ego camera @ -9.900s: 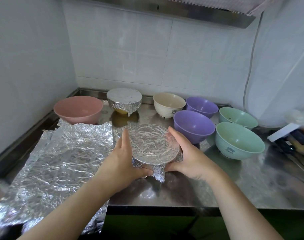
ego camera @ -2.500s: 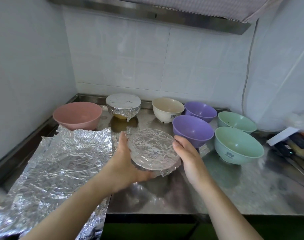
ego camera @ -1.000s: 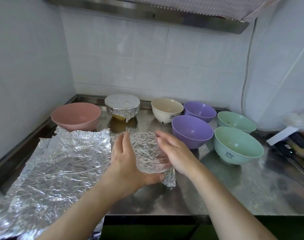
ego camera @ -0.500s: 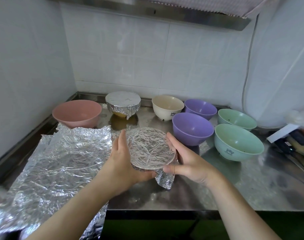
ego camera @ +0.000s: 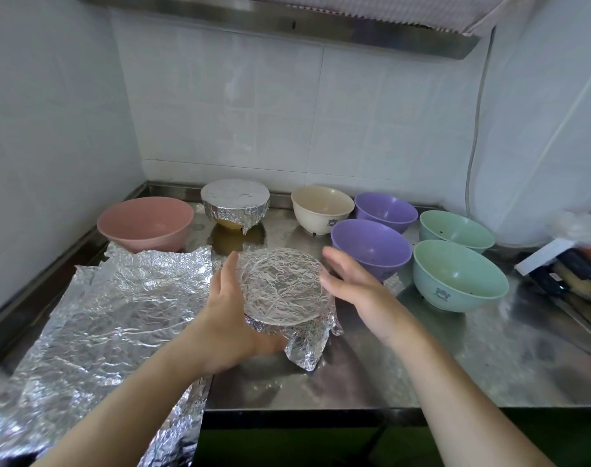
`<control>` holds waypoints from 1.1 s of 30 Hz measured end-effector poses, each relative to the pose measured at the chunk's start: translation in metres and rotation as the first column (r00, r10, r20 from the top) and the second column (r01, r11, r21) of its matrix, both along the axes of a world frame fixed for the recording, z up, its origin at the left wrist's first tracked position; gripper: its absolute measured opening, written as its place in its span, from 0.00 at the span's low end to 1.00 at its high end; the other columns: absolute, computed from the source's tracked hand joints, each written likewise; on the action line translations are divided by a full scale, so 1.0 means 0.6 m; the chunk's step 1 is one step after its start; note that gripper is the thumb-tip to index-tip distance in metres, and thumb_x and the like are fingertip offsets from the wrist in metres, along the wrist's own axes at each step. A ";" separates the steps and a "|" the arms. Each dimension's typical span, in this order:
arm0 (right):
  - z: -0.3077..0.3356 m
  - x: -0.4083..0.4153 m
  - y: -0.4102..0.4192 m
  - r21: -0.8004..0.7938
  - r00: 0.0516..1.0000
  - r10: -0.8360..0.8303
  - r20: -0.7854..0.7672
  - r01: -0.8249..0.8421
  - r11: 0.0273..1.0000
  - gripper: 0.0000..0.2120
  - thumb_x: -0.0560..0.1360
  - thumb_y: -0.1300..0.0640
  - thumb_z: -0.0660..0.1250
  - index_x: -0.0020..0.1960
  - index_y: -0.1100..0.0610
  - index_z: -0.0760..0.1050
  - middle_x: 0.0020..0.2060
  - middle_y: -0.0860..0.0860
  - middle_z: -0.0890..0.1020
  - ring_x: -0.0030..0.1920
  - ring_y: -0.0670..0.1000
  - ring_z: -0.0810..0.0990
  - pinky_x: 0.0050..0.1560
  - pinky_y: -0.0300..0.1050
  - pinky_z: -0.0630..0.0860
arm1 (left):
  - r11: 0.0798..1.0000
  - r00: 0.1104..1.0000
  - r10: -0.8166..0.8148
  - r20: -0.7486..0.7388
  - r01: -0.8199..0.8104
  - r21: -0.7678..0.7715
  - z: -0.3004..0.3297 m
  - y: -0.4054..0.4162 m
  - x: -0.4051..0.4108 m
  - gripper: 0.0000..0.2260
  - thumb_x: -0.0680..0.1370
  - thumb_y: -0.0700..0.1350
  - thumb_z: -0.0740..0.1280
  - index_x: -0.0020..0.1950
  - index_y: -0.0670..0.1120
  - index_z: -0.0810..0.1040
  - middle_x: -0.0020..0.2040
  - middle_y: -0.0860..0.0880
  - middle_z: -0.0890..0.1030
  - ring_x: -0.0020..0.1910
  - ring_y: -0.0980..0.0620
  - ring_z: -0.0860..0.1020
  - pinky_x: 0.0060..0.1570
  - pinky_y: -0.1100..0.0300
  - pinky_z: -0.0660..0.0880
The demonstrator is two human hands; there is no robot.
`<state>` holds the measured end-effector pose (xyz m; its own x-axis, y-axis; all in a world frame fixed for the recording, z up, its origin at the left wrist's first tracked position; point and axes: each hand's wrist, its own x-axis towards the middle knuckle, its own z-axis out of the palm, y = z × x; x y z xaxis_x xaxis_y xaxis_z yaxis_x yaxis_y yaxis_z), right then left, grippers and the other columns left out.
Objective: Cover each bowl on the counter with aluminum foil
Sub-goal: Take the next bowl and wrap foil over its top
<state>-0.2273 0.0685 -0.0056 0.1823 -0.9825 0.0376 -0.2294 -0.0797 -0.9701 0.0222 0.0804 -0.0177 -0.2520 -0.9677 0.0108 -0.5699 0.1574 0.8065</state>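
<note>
Bowl [ego camera: 284,288] against left grip [ego camera: 235,318]

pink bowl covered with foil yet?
No, the pink bowl sits open at back left, its inside bare, with the loose foil sheet lying in front of it.
</note>
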 end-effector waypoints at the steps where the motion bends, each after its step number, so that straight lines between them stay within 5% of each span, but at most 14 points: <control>1: 0.000 0.008 -0.002 -0.003 1.000 0.012 -0.011 -0.012 1.000 0.46 0.70 0.37 0.73 0.84 0.47 0.61 0.81 0.41 0.66 0.78 0.36 0.65 0.81 0.47 0.62 | 1.000 1.000 0.008 0.007 -0.008 -0.002 0.002 0.003 -0.003 0.70 0.61 0.57 0.86 0.82 0.58 0.33 0.83 0.53 0.46 0.81 0.47 0.56 0.75 0.53 0.59; 4: -0.010 0.020 -0.002 0.046 0.993 0.103 -0.055 -0.100 0.994 0.45 0.77 0.47 0.74 0.86 0.48 0.53 0.83 0.39 0.57 0.78 0.33 0.60 0.77 0.34 0.62 | 0.996 0.999 0.049 0.020 -0.047 -0.074 -0.004 0.009 -0.011 0.70 0.59 0.63 0.84 0.83 0.55 0.35 0.83 0.52 0.47 0.81 0.47 0.56 0.77 0.52 0.59; 8: -0.024 -0.002 0.001 0.073 0.943 0.231 -0.239 -0.220 0.973 0.58 0.70 0.52 0.80 0.87 0.47 0.45 0.84 0.36 0.46 0.80 0.32 0.55 0.83 0.43 0.55 | 0.991 0.998 0.063 0.013 -0.061 -0.121 -0.016 0.007 -0.010 0.69 0.61 0.62 0.84 0.83 0.53 0.35 0.83 0.50 0.48 0.81 0.49 0.57 0.75 0.57 0.58; 11: -0.018 -0.018 0.000 0.077 0.903 0.217 -0.370 -0.203 0.976 0.62 0.71 0.60 0.82 0.86 0.43 0.40 0.83 0.35 0.48 0.79 0.30 0.53 0.77 0.28 0.54 | 0.987 0.996 0.081 0.030 -0.076 -0.139 -0.017 0.006 -0.012 0.69 0.61 0.61 0.85 0.83 0.54 0.35 0.83 0.49 0.50 0.79 0.47 0.61 0.73 0.57 0.61; 14: -0.023 -0.016 -0.001 0.033 0.875 0.182 -0.448 -0.187 0.982 0.62 0.72 0.62 0.80 0.85 0.39 0.38 0.83 0.33 0.49 0.79 0.30 0.53 0.80 0.34 0.54 | 0.976 0.993 0.108 0.038 -0.099 -0.191 -0.020 0.010 -0.019 0.70 0.61 0.59 0.86 0.82 0.55 0.33 0.83 0.49 0.48 0.80 0.44 0.62 0.73 0.54 0.64; 18: -0.034 -0.006 -0.001 0.005 0.881 0.129 -0.454 -0.142 0.990 0.60 0.74 0.68 0.77 0.85 0.40 0.39 0.84 0.35 0.49 0.79 0.31 0.56 0.72 0.23 0.56 | 0.956 0.989 0.132 0.066 -0.109 -0.273 -0.028 0.016 -0.022 0.70 0.61 0.59 0.85 0.81 0.57 0.32 0.83 0.48 0.48 0.78 0.40 0.65 0.70 0.47 0.70; 23: -0.037 0.006 0.005 -0.014 0.915 0.094 -0.393 -0.108 0.994 0.60 0.72 0.70 0.79 0.86 0.45 0.41 0.83 0.36 0.52 0.80 0.32 0.56 0.81 0.37 0.56 | 0.939 0.984 0.148 0.097 -0.109 -0.326 -0.029 0.019 -0.026 0.69 0.60 0.62 0.85 0.80 0.59 0.32 0.82 0.47 0.51 0.77 0.38 0.68 0.68 0.44 0.74; 30: -0.051 0.013 0.001 -0.046 0.931 0.074 -0.359 -0.097 0.994 0.64 0.68 0.66 0.84 0.87 0.48 0.43 0.83 0.37 0.54 0.79 0.32 0.59 0.81 0.39 0.57 | 0.917 0.977 0.182 0.113 -0.127 -0.378 -0.030 0.021 -0.032 0.69 0.59 0.63 0.84 0.80 0.59 0.33 0.81 0.47 0.54 0.78 0.40 0.65 0.67 0.43 0.74; 33: -0.053 0.013 0.000 -0.059 0.925 0.083 -0.370 -0.112 0.992 0.67 0.65 0.62 0.86 0.87 0.47 0.43 0.77 0.29 0.56 0.77 0.30 0.59 0.81 0.39 0.58 | 0.910 0.972 0.198 0.130 -0.133 -0.393 -0.031 0.021 -0.033 0.69 0.59 0.65 0.83 0.81 0.56 0.35 0.81 0.47 0.55 0.79 0.41 0.64 0.67 0.44 0.73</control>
